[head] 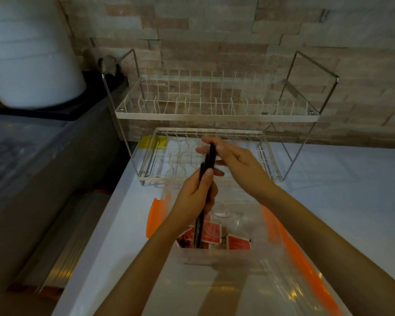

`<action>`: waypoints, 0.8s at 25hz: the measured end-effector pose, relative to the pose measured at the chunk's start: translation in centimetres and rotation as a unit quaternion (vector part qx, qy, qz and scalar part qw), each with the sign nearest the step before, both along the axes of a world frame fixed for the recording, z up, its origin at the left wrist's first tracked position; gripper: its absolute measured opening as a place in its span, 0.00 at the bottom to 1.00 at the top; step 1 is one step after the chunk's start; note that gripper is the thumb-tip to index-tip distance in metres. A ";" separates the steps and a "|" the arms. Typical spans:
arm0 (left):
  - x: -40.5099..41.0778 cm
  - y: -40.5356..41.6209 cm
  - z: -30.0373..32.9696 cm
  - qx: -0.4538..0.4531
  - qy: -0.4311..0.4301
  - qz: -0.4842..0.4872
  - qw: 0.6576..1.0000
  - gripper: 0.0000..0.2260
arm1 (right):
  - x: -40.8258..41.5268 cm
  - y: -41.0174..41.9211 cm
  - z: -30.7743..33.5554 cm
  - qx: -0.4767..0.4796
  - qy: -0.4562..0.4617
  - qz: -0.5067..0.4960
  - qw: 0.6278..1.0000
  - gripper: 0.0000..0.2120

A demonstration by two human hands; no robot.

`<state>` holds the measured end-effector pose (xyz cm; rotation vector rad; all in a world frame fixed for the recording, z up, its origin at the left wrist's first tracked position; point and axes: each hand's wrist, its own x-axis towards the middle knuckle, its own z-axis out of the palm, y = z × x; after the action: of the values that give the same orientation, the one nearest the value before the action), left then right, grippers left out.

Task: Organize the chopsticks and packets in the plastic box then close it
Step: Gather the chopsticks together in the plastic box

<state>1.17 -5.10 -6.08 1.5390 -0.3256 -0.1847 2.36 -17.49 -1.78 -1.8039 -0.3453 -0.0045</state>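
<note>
A bundle of black chopsticks [205, 179] stands nearly upright over the clear plastic box [255, 224], its lower ends down inside among several red packets [237, 242]. My left hand [196, 195] grips the bundle around its middle. My right hand [233, 160] is at the top ends, fingers mostly straight against them with the thumb on the near side. The box has orange clips [156, 215] on both sides. Its clear lid [249, 293] with an orange edge lies toward me, hinged open or loose, I cannot tell which.
A two-tier white wire dish rack [214, 115] stands right behind the box on the white counter [351, 190], against a brick wall. A big white container [30, 53] sits at the far left on a dark surface. The counter's left edge drops to a lower grey ledge.
</note>
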 end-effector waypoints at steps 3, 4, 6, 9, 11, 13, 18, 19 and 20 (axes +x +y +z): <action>-0.1 -0.1 0.1 0.006 0.005 -0.009 1.000 0.11 | -0.1 -0.3 -0.3 -0.023 0.002 0.016 1.000 0.14; -0.1 -0.1 0.2 0.000 0.015 -0.010 1.000 0.12 | -0.2 -0.3 -0.5 -0.042 0.000 0.022 0.999 0.13; 0.0 -0.1 0.4 0.006 0.026 -0.004 1.000 0.12 | -0.1 -0.2 -0.5 -0.060 -0.007 0.024 0.998 0.14; 0.3 -0.1 0.9 0.066 0.009 -0.002 0.998 0.11 | -0.1 0.0 -0.1 -0.022 -0.029 0.019 0.999 0.14; 0.3 -0.3 1.2 0.102 -0.011 -0.012 0.995 0.09 | -0.1 0.2 0.1 -0.058 -0.050 0.034 0.996 0.13; 0.5 -0.4 1.3 0.113 -0.006 -0.012 0.994 0.10 | -0.2 0.2 -0.2 -0.092 -0.061 0.044 0.993 0.14; 0.7 0.0 0.7 0.052 0.069 -0.059 0.994 0.04 | -0.7 0.4 -1.4 -0.063 -0.081 -0.008 0.995 0.19; 0.6 0.2 0.4 0.056 0.064 -0.072 0.994 0.02 | -0.6 0.2 -1.6 -0.056 -0.085 -0.021 0.995 0.20; 0.4 0.4 0.2 0.070 0.055 -0.085 0.992 0.01 | -0.4 0.0 -1.7 -0.040 -0.082 -0.033 0.995 0.20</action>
<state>1.58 -4.71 -5.88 1.6318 -0.3611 -0.4323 1.96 -17.48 -3.44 -1.8988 -0.4072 -0.1898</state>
